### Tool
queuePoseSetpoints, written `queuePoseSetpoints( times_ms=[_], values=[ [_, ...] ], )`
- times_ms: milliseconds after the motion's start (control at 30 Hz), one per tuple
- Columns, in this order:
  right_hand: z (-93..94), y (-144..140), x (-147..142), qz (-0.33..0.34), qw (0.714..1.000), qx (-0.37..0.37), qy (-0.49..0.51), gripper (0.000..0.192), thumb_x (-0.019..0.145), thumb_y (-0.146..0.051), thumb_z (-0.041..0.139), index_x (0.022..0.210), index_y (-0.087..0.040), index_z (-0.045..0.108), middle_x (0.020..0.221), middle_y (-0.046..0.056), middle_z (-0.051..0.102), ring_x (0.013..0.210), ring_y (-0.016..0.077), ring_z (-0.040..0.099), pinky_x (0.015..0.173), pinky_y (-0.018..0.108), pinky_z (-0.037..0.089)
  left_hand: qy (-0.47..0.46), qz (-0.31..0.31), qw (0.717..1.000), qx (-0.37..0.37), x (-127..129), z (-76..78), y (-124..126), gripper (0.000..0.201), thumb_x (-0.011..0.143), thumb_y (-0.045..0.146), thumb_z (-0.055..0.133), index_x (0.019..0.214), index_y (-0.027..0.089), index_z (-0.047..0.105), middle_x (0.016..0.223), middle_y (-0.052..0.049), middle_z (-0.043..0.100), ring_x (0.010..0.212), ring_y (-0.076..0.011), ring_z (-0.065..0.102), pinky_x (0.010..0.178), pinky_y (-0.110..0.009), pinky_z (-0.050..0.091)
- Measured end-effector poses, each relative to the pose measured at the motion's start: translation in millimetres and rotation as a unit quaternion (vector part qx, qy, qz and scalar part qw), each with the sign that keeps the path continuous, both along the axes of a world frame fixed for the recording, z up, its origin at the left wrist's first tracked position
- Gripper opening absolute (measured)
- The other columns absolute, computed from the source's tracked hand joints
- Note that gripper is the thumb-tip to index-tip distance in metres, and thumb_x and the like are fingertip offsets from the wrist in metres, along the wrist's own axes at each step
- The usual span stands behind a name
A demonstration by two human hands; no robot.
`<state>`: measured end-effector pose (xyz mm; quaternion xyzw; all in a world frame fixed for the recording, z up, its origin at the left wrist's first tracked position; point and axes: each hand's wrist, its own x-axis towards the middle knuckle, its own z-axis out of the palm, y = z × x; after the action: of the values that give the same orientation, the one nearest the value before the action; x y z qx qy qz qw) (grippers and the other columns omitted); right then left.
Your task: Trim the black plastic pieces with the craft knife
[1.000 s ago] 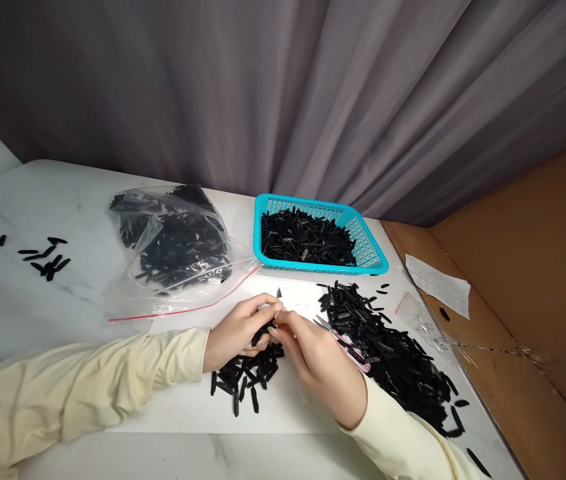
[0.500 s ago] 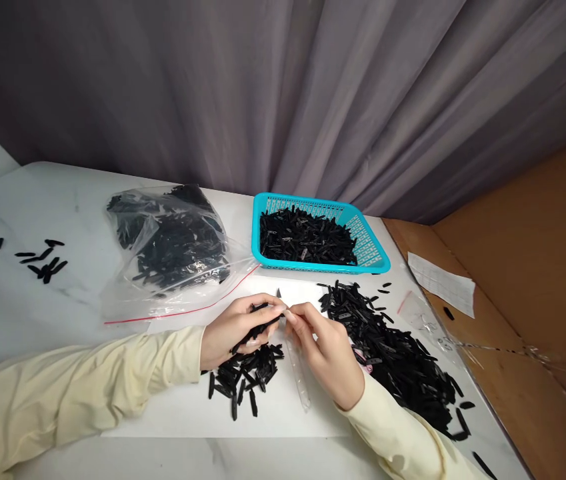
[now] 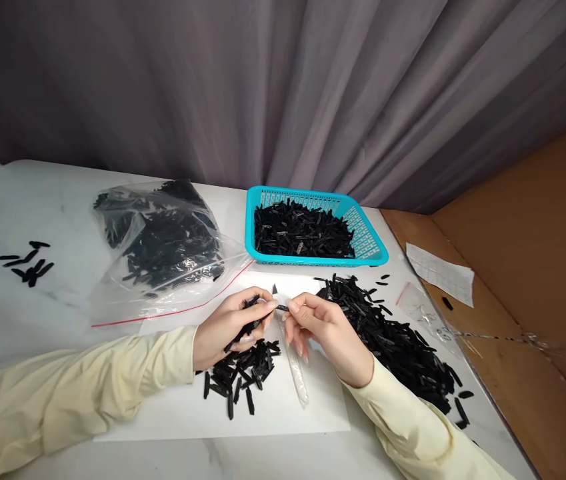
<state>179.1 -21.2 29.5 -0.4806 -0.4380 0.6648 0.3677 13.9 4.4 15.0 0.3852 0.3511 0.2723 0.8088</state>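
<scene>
My left hand (image 3: 225, 327) is closed around several small black strips (image 3: 241, 335), while its thumb and forefinger pinch one end of a single black strip (image 3: 281, 307). At that strip's other end, my right hand (image 3: 330, 333) pinches with thumb and forefinger; its other fingers hang loosely curled. Below the hands, a slim tool with a dark pointed blade and a clear handle (image 3: 297, 380) lies on a white sheet (image 3: 307, 423). A small pile of black strips (image 3: 243, 377) is under my left hand. A larger heap of strips (image 3: 393, 347) spreads beside my right forearm.
Behind the hands stands a blue plastic basket (image 3: 313, 260) filled with black strips. To its left lies a clear zip bag (image 3: 163, 253) of them. Several loose strips (image 3: 30, 267) are at the far left. Paper (image 3: 440, 273) and cardboard (image 3: 513, 267) border the right side.
My right hand has shifted slightly right and its lower fingers have loosened, so the strip between both hands now shows. The whole view has shifted a little.
</scene>
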Motion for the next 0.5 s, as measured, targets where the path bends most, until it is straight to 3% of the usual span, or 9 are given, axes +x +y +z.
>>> queuePoseSetpoints(
  times_ms=[267,500],
  values=[
    [-1.4,1.9,-0.2,0.008,0.99,-0.093,0.106,0.023,0.081,-0.031,0.052,0.066,-0.014,0.049,0.047,0.0,0.055,0.032,0.0062,0.041,0.033,0.017,0.03,0.006,-0.002,1.0,-0.008,-0.8,-0.4,0.1,0.017,0.085,0.029,0.052,0.076,0.015,0.048,0.061,0.006,0.045,0.035,0.0017,0.025,0.028,-0.01,0.013],
    [-2.3,1.7,-2.6,-0.003,0.987,-0.108,0.122,0.023,0.082,-0.032,0.052,0.067,-0.015,0.047,0.046,-0.001,0.055,0.031,0.0055,0.04,0.032,0.016,0.029,-0.005,0.0,1.0,-0.017,-1.2,-0.1,-0.6,0.021,0.085,0.028,0.053,0.07,0.015,0.045,0.059,0.006,0.045,0.035,0.0014,0.025,0.028,-0.01,0.013]
  ],
)
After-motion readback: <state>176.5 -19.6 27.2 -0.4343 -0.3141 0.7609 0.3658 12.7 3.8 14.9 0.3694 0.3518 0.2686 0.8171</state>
